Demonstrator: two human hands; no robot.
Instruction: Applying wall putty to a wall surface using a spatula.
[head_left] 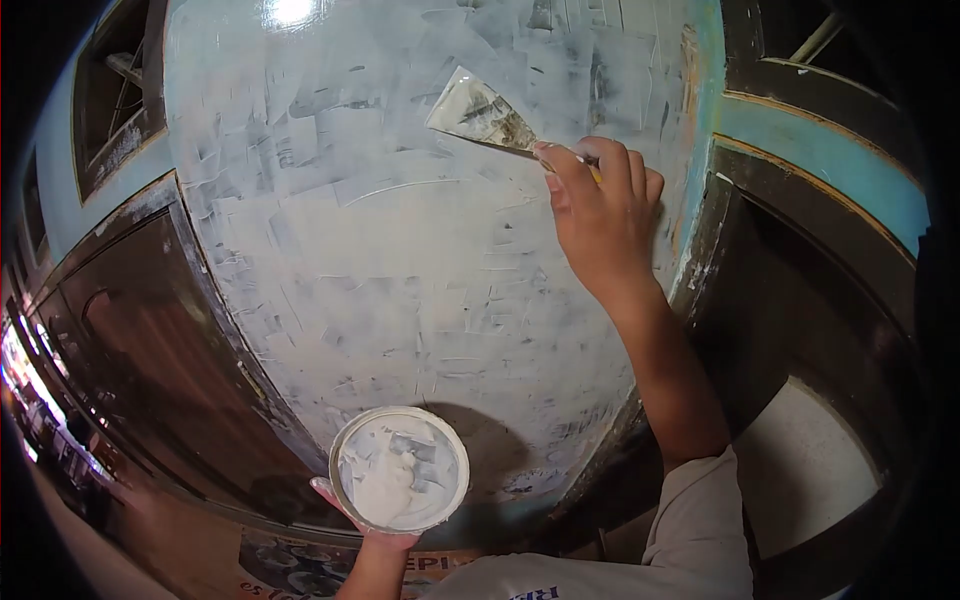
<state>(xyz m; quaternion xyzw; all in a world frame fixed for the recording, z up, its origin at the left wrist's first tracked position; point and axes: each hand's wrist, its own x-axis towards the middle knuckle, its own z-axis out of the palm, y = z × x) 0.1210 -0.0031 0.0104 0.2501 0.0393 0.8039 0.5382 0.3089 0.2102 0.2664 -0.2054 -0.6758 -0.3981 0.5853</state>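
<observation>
My right hand [610, 215] is raised to the upper right part of the wall, its fingers closed round the handle of a putty knife [480, 112]. The wide blade points up and left in front of the wall and is smeared with white and grey filler; I cannot tell whether it touches. Low in the view, my left hand [385, 540] supports a round white tub lid [462, 465] from beneath. White putty [385, 490] lies heaped and smeared inside its rim. Most of the left fingers are hidden under it.
The wall [400, 235] is coated in patchy white putty over blue-grey. Dark wooden doors stand left [150, 350] and right [800, 290], with rough frames beside the wall. A printed banner [300, 565] lies below. A pale panel [810, 470] is at lower right.
</observation>
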